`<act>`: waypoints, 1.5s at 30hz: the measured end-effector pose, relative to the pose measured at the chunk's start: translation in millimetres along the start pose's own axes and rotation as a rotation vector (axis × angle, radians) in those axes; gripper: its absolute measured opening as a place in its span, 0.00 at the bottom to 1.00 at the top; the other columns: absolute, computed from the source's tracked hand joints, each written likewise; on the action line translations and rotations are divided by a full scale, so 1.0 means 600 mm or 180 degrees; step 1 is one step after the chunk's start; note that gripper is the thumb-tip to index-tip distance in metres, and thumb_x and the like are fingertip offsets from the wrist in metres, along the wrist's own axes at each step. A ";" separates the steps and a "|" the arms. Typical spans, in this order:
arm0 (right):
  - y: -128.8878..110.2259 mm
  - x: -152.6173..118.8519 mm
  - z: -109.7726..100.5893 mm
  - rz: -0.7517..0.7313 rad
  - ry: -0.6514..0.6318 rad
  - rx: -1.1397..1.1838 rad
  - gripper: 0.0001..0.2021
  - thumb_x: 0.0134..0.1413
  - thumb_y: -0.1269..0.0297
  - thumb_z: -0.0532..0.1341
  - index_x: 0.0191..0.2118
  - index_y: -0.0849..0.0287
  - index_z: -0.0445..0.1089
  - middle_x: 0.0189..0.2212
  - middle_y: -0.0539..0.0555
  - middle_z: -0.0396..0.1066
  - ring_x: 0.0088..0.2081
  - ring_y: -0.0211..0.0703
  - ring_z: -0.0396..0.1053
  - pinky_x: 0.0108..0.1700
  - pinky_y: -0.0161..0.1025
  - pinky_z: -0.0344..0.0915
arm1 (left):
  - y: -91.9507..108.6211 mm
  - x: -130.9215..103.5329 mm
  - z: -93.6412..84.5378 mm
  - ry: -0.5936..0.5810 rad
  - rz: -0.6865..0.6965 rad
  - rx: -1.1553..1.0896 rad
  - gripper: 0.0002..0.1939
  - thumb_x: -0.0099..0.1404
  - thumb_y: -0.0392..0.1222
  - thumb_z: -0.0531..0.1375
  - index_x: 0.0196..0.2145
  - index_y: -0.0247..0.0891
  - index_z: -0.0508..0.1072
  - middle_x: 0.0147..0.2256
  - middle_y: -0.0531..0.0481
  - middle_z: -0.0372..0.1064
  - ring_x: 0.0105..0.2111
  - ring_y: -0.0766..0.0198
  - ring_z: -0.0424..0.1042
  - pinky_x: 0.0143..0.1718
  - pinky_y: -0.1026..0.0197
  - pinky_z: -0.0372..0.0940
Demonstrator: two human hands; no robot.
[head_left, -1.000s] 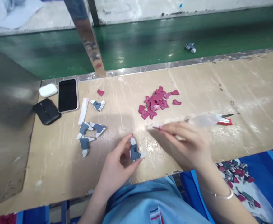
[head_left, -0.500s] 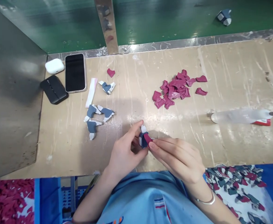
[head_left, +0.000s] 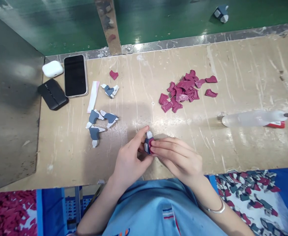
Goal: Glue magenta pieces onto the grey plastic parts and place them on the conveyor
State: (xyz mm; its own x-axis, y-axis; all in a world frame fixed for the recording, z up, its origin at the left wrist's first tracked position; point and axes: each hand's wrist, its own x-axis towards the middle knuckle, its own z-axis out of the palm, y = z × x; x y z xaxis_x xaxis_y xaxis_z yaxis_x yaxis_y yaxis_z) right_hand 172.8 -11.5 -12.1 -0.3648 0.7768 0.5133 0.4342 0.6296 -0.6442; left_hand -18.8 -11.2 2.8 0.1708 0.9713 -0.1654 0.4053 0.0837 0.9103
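Between its thumb and fingers, my left hand (head_left: 129, 160) holds a small dark blue and white plastic part (head_left: 147, 147) with its white knob pointing away from me. My right hand (head_left: 182, 159) presses its closed fingertips onto a maroon plastic piece (head_left: 151, 141) lying against that part's right face; the fingers cover most of the piece. Left of my hands lie several blue-grey and white plastic parts (head_left: 94, 131), and another such part (head_left: 109, 90) sits further back. A single maroon piece (head_left: 113, 74) is behind that one. To the right is a pile of maroon pieces (head_left: 183, 90).
At the left lie a phone (head_left: 75, 77), a white earbud case (head_left: 52, 68), a black box (head_left: 52, 94) and a paper strip (head_left: 93, 96). A translucent bottle (head_left: 254, 118) lies at right. One assembled part (head_left: 221, 13) rests on the green belt. Blue bins (head_left: 51, 209) flank my lap.
My right fingers have moved left and flattened over the maroon piece, which now sits closer against the blue part. The whole view has shifted slightly.
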 end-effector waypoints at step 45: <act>-0.029 0.005 0.006 0.0526 0.0643 0.0927 0.21 0.59 0.82 0.68 0.52 0.50 0.75 0.39 0.51 0.85 0.38 0.45 0.80 0.40 0.41 0.81 | 0.008 0.003 -0.002 -0.0616 -0.0408 -0.3095 0.25 0.66 0.42 0.75 0.56 0.47 0.70 0.36 0.56 0.79 0.35 0.71 0.79 0.40 0.72 0.72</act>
State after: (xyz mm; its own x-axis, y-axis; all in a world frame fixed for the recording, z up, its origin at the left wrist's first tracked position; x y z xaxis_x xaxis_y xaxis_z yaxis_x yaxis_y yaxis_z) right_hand 161.2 -19.9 -1.3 -0.1274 0.8724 0.4718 0.2110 0.4887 -0.8466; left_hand -17.8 -8.8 7.4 0.3555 0.8965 -0.2643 -0.4653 0.4150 0.7818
